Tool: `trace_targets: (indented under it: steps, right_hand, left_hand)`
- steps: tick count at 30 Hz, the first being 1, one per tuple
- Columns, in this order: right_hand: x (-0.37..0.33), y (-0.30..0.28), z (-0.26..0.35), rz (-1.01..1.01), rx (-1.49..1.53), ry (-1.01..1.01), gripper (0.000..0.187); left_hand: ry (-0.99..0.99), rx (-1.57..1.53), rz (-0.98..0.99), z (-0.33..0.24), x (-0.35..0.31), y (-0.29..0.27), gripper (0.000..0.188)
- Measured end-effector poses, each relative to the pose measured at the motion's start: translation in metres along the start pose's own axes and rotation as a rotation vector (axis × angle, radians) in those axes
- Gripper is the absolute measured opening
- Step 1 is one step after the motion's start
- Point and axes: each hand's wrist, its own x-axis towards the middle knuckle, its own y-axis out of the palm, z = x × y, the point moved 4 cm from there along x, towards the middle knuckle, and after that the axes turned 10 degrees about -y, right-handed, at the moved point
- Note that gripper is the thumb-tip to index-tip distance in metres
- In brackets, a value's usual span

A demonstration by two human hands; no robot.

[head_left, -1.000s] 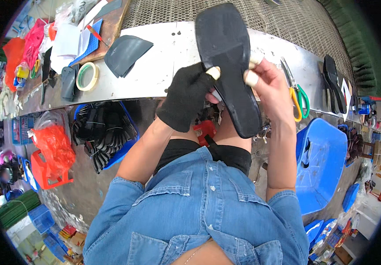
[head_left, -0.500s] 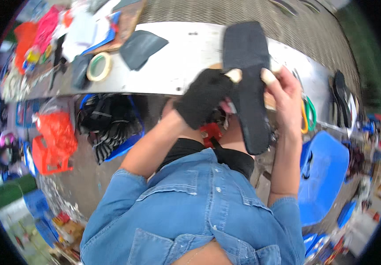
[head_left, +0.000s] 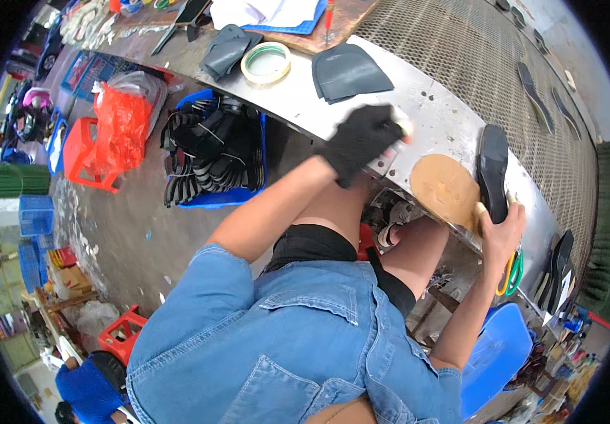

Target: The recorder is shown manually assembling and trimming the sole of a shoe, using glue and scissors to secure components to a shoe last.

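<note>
A: Two hands in view, and they are well apart. Our right hand (head_left: pixel 500 230), bare, sits at the near edge of the metal bench (head_left: pixel 439 116), fingers wrapped and pressed around the heel end of a black shoe sole (head_left: pixel 493 169), thumb at its edge. The sole stands tilted, its toe pointing away toward the mesh grating (head_left: pixel 460 49).

B: Why held by the heel, do we think?

A: Our judgement: it leaves the whole length of the sole free and open to view. A tan insole piece (head_left: pixel 446 187) lies flat on the bench just beside the sole, touching or nearly so; we cannot tell which.

B: And the left?

A: Left hand (head_left: pixel 363 138) wears a black glove and hovers over the near edge of the bench, left of the tan piece. Something pale shows at its fingertips, but the hand is blurred; we cannot tell whether it pinches that thing or only covers it.

B: Other stock on the bench?

A: Toward the left end: a dark grey cut leather piece (head_left: pixel 347 72), a roll of tape (head_left: pixel 266 62) lying flat, another dark piece (head_left: pixel 223 49) beyond it. Green-handled scissors (head_left: pixel 513 272) hang at the right edge near our right wrist, presumably kept within reach. Below the bench, a blue crate (head_left: pixel 213 152) holds bundled black straps, and a red plastic bag (head_left: pixel 120 127) rests on a red stool.
</note>
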Motion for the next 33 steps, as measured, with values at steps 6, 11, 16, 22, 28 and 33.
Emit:
trace_targets:
  steps: [6, 11, 16, 22, 28, 33]
  right_hand:
    - [0.055, 0.051, 0.152, -0.038, 0.379, -0.596, 0.032]
    - [0.097, 0.115, 0.243, -0.002, 0.452, -0.933, 0.024]
    - [0.124, 0.142, 0.241, 0.183, 0.505, -0.892, 0.016]
    - [0.129, 0.147, 0.237, 0.291, 0.813, -0.702, 0.021]
    - [0.121, 0.148, 0.24, -0.004, 0.625, -0.95, 0.022]
    - [0.161, 0.128, 0.165, -0.305, 1.561, 0.13, 0.012]
  left_hand:
    - [0.291, 0.861, -0.771, -0.003, -0.048, -0.118, 0.013]
    - [0.479, 0.955, -0.61, -0.006, -0.039, -0.112, 0.013]
    - [0.51, 1.005, -0.572, 0.003, -0.031, -0.114, 0.01]
    - [0.572, 0.939, -0.646, 0.001, -0.027, -0.116, 0.012]
    - [0.553, 0.985, -0.673, 0.003, -0.031, -0.108, 0.013]
    - [0.585, 1.058, -0.566, -0.009, -0.024, -0.091, 0.014]
